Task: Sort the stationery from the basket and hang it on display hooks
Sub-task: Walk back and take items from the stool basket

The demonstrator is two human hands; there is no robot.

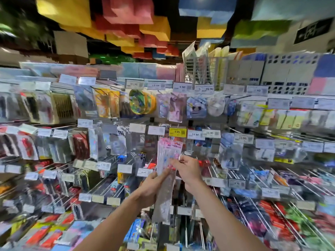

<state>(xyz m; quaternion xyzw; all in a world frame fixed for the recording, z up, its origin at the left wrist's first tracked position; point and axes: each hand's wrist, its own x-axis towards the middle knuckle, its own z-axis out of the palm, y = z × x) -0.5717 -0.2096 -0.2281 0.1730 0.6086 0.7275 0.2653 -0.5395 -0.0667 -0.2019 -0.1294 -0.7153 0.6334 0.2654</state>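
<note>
Left hand (150, 187), right hand (189, 170) raised close together, fingers curled.

Bright overhead light; heavy motion blur; edges warped.

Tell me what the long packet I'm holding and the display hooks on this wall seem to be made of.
The packet looks like clear glossy plastic film with a pink printed header, probably card: its contents show through and it glints. The display hooks look like thin bright metal wire, though blur leaves the finish open.
</note>
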